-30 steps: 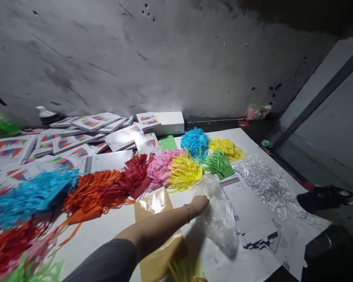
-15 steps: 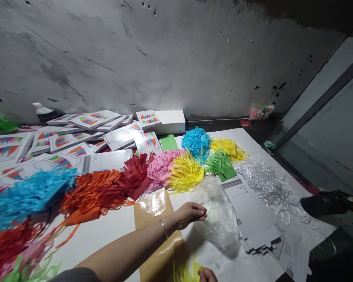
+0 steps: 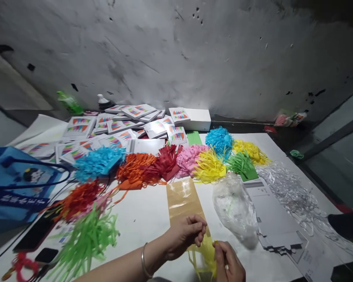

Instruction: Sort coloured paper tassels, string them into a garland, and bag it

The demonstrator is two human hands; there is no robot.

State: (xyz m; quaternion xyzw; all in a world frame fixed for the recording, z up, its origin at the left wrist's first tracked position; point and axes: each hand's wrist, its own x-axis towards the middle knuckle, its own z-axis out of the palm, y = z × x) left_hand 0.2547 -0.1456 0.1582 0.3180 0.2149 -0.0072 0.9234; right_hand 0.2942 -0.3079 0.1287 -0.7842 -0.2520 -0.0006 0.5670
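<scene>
My left hand [image 3: 184,234] is curled, its fingertips pinched at the top of a yellow fringed paper tassel [image 3: 206,255] near the bottom edge. My right hand [image 3: 228,262] grips the same yellow tassel from the right. Both hands hover over a brown glossy strip [image 3: 182,197] lying on the white sheet [image 3: 144,215]. A crumpled clear plastic bag [image 3: 234,207] lies just right of my hands.
Heaps of fringed paper tassels in blue [image 3: 98,162], orange [image 3: 133,172], red [image 3: 167,162], pink, yellow [image 3: 208,168] and green [image 3: 85,243] spread across the surface. White printed boxes [image 3: 120,125] pile up at the back. A blue bag [image 3: 16,188] sits left, silver strips [image 3: 291,194] right.
My left hand drew back from the clear plastic bag toward me and now meets my right hand at the yellow tassel. The view has swung left, showing the blue bag.
</scene>
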